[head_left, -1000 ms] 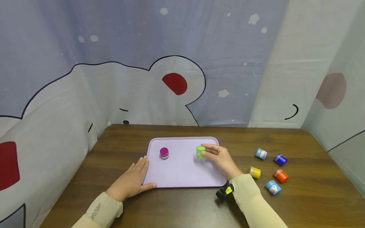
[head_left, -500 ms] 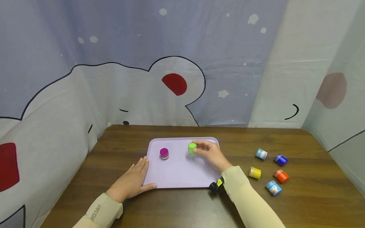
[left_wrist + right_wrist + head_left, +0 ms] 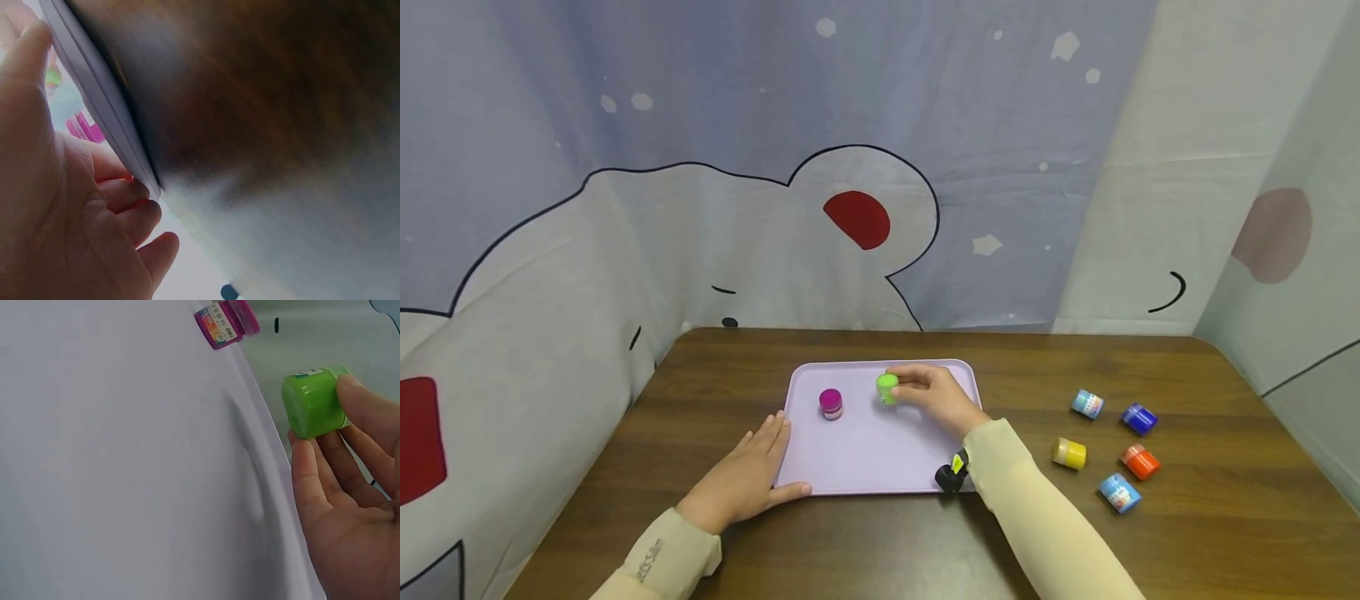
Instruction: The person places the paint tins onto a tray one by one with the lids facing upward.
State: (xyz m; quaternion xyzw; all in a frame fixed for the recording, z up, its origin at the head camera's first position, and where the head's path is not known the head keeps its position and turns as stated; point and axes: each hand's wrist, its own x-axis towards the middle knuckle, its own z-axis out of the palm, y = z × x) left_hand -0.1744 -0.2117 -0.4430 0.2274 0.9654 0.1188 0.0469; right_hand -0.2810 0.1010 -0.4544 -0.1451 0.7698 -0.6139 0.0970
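Note:
A small green paint jar is pinched between the thumb and fingers of my right hand, over the back middle of the lilac tray. In the right wrist view the green jar is tilted, its underside toward the camera. To its left, a magenta paint jar stands upright on the tray. My left hand rests at the tray's left edge, fingers extended along it and thumb at the front corner. In the left wrist view the fingers of that hand touch the tray's rim.
On the brown table right of the tray lie several paint jars on their sides: a light blue one, a dark blue one, a yellow one, an orange one and another light blue one. A patterned curtain hangs behind.
My right hand has carried the green jar leftward and slightly back over the tray, closer to the magenta jar. My left hand stays at the tray's edge.

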